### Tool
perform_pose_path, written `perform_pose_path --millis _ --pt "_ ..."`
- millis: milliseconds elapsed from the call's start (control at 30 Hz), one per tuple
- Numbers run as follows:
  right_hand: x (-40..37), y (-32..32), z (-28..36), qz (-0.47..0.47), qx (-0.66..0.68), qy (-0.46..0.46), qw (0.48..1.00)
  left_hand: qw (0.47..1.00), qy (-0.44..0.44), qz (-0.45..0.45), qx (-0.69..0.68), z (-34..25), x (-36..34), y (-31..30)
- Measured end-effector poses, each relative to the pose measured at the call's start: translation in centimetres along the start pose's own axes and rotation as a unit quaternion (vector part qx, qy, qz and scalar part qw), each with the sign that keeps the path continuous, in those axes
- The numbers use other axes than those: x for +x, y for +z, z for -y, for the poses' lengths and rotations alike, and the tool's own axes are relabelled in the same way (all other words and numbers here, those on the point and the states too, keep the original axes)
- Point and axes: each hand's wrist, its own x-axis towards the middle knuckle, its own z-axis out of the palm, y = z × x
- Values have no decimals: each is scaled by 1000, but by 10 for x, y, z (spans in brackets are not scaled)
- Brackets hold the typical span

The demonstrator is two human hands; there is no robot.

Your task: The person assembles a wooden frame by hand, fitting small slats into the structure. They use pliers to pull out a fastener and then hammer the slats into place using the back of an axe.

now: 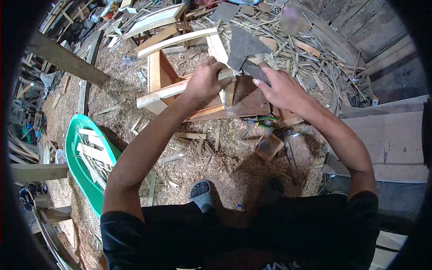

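My right hand (284, 90) is closed round the short handle of a hatchet (246, 47). Its dark, flared blade points away from me, above the corner of a wooden frame (162, 93). At that same corner, my left hand (208, 81) has its fingers curled round the end of a pale wooden rail, close to the blade's lower edge. The frame is built of light and reddish boards and lies tilted on the floor. A broad brown panel (249, 96) forms its near right part. The hands hide some of the joint.
Wood shavings cover the floor. A green tub (74, 148) of offcuts stands at left, near a slanting post (67, 58). Another wooden frame (155, 20) lies beyond. Thin scrap strips (297, 58) are heaped at back right. Wide boards (382, 144) stand on the right.
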Motion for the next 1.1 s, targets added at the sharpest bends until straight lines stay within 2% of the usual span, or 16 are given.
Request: perform_pose_path --millis 100,200,300,367,500,633,733,833,867,933,1067,1100 --pt "-2 -22 15 -28 5 17 999 1000 -25 17 -3 0 -1 0" --pt "-4 -32 24 -77 38 -19 996 999 -35 17 -3 -4 -1 -1" --pt "-6 -13 18 -18 24 32 999 999 -31 12 -14 0 -2 1" --pt "-7 -2 11 26 -25 27 999 999 -44 26 -15 -3 -1 -1" --pt "-5 -13 10 -19 5 16 1000 999 -34 22 -17 -4 -2 -3" --pt "-5 -21 21 -126 49 -78 988 999 -15 1 -30 -1 -3 -1" --pt "-6 -3 11 -67 46 -15 997 1000 -16 11 -15 1 -2 0" --pt "-7 9 1 -19 -40 -2 999 998 -54 40 -1 -5 0 -4" --pt "-6 5 3 -22 -12 13 1000 996 -72 52 1 -6 -1 -5" --pt "-3 -7 8 -26 46 46 998 999 -42 22 -22 0 -2 -2" --pt "-7 -18 21 -126 11 -44 991 999 -30 13 -18 1 -1 -1" --pt "-8 -13 21 -100 17 -27 994 999 -32 14 -16 0 -1 -2"
